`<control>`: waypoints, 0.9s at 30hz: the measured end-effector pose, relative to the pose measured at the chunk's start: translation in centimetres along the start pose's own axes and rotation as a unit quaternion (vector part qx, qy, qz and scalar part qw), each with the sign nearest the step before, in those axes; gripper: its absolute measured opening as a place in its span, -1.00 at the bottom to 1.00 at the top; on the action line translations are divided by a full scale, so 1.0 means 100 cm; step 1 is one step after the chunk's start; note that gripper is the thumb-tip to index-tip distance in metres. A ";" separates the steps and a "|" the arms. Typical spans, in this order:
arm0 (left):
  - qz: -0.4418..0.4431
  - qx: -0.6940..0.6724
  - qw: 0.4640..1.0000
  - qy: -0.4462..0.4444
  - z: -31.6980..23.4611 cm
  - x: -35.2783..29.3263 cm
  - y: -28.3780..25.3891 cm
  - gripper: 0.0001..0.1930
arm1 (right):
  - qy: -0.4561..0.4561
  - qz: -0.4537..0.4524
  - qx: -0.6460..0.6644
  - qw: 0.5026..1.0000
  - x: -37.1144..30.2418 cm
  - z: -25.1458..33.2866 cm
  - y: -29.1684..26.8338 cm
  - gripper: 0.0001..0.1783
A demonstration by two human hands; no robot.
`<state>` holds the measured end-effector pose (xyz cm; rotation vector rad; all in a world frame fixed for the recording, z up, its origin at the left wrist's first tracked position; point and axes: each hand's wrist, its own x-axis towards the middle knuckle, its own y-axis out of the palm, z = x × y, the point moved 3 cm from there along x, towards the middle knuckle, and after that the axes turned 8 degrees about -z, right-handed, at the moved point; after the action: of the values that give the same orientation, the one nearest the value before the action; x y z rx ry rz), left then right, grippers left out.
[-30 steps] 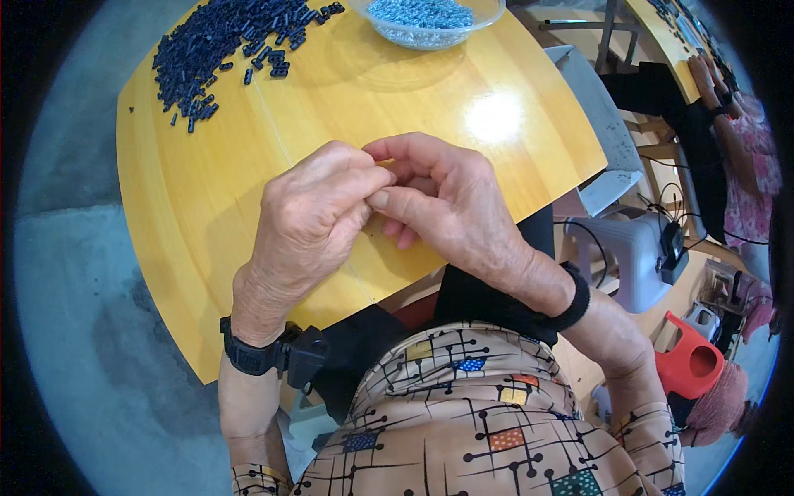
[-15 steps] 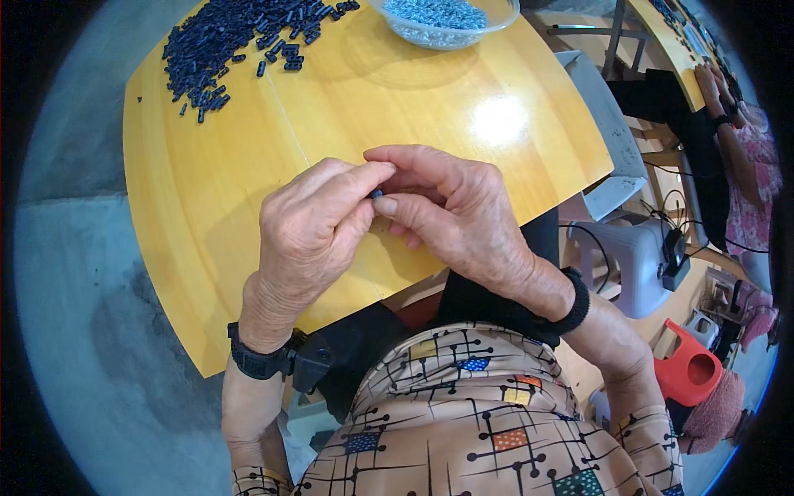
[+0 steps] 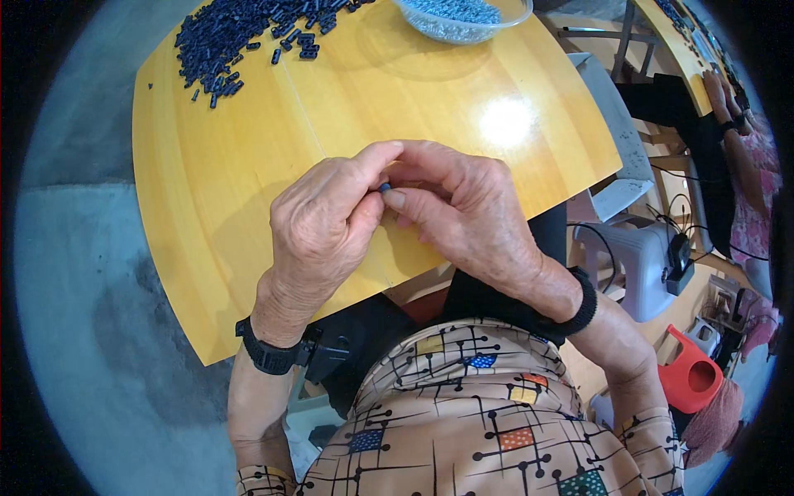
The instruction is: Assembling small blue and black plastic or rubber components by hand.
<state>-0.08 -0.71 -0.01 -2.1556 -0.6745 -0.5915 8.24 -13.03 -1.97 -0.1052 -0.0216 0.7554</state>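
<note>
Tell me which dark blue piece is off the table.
The single small dark blue piece pinched between the fingertips of the left hand and right hand; the others lie in the far pile.

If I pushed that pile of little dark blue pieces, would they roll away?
Probably some would. The pieces look like short, hard tubes, so they would likely scatter and slide on the glossy table. They seem very light: both hands pinch one by fingertips alone.

1. One yellow wooden tabletop (image 3: 248, 190).
2. One clear bowl (image 3: 463, 18) of pale blue-grey pieces, too many to count.
3. One heap of dark blue tube-shaped pieces (image 3: 240, 33), too many to count.
4. One small dark blue piece (image 3: 385, 188) between the fingertips.
5. Two black wristbands, one on each wrist.
6. One red watering can (image 3: 693, 380).
</note>
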 end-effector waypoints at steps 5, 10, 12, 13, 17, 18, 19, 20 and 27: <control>-0.004 0.007 1.000 0.007 -0.001 -0.001 -0.001 -0.48 | -0.017 0.005 -0.049 0.999 0.000 0.006 -0.002 -0.70; 0.003 0.001 1.000 0.005 -0.001 -0.002 0.003 -0.44 | -0.088 -0.041 -0.070 0.993 0.002 -0.001 -0.003 -0.76; 0.002 0.006 1.000 0.006 -0.002 -0.002 0.003 -0.42 | -0.014 -0.032 0.002 0.999 0.002 0.001 -0.004 -0.73; 0.001 0.002 1.000 -0.004 -0.001 -0.003 0.003 -0.40 | -0.015 -0.030 0.002 0.999 0.002 0.001 -0.005 -0.73; 0.004 -0.018 0.999 -0.030 -0.002 -0.002 0.005 -0.33 | 0.002 -0.013 0.030 0.999 0.006 0.002 -0.008 -0.71; 0.003 -0.017 0.999 -0.030 -0.002 -0.002 0.004 -0.33 | -0.001 -0.009 0.018 1.000 0.007 0.002 -0.008 -0.70; 0.007 -0.026 0.999 -0.029 -0.002 -0.001 0.004 -0.31 | -0.001 -0.008 0.018 1.000 0.009 0.005 -0.008 -0.70; 0.011 -0.034 0.999 -0.027 -0.003 -0.001 0.004 -0.30 | 0.023 0.003 0.006 1.000 0.011 0.008 -0.007 -0.70; 0.017 -0.073 0.995 -0.069 -0.003 0.000 0.003 -0.27 | 0.081 0.056 0.004 0.995 0.018 0.010 -0.007 -0.76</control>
<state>0.00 -1.08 -0.02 -2.3571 -0.6851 -0.4915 10.01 -12.19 -0.98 -0.1607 0.1437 0.8571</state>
